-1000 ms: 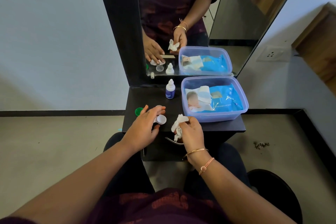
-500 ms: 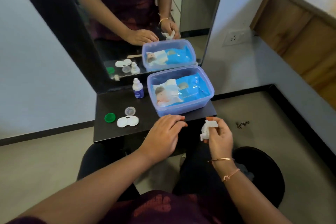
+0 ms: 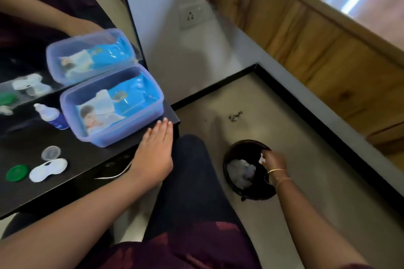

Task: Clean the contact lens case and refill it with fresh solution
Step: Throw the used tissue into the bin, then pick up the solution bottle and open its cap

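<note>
At the lower left of the frame, on the black table (image 3: 87,159), lies the lens case (image 3: 48,169), a flat white figure-of-eight with two round wells joined by a narrow waist, where a small dark mark shows. Blur hides whether the wells are wet or dry. Its lids look to be off: a green cap (image 3: 17,172) lies just beside its left end, and a clear cap (image 3: 51,153) sits just above it. I judge the case to be very light, stiff moulded plastic, not fragile but easy to flick or skid across the smooth tabletop, and slick if any liquid clings to it. The safest hold would be a pinch across the waist or at the two outer edges, keeping it level so that fresh solution stays in the wells. Further up the left side stands the solution bottle (image 3: 51,117), white with a blue label, small and probably soft enough to squeeze, close against a lilac plastic box (image 3: 122,135) that holds a blue pack of wipes (image 3: 131,96). Neither hand touches the case: the left hand (image 3: 153,155) rests flat, fingers straight, on the table's right edge just below the box. The right hand (image 3: 273,162), right of centre, pinches a scrap of white tissue (image 3: 261,158) over a dark round bin (image 3: 247,194) on the floor that holds crumpled paper.
</note>
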